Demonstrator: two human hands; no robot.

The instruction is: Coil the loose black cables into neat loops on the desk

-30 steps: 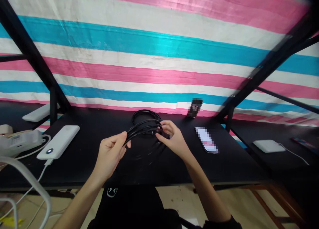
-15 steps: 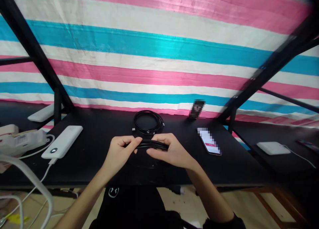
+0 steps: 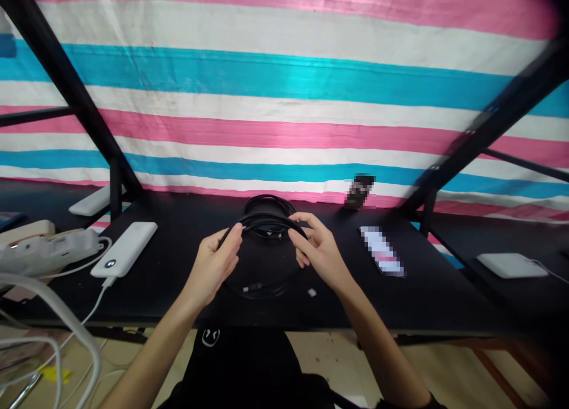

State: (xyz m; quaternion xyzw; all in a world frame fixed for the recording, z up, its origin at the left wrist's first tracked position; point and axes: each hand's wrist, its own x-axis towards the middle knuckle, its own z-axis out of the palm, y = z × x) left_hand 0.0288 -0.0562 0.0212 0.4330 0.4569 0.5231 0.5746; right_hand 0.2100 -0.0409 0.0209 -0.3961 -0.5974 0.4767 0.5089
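Note:
A coiled black USB cable (image 3: 272, 219) is stretched between my two hands in an arch above the black table. My left hand (image 3: 216, 264) pinches its left side, thumb on top. The right side of the loop is held between the thumb and fingers of my right hand (image 3: 320, 249). Lower strands of this cable hang toward the table, and a silvery connector (image 3: 246, 289) shows at the bottom. Right of it is a small blurred light piece (image 3: 312, 292), perhaps another connector. Just behind my hands lies a second black cable coil (image 3: 267, 198), partly covered by the held one.
A white power bank (image 3: 125, 249) with a plugged-in cable lies left, near a power strip (image 3: 66, 247). A phone (image 3: 381, 252) lies right; a dark blurred-out object (image 3: 359, 191) stands behind it. Black frame bars (image 3: 84, 112) slope at both sides before a striped sheet (image 3: 267, 71).
My hands have moved apart and slightly up, opening the bunched cable into a wider arch. Connector ends now show below it. The view has shifted a little to the left.

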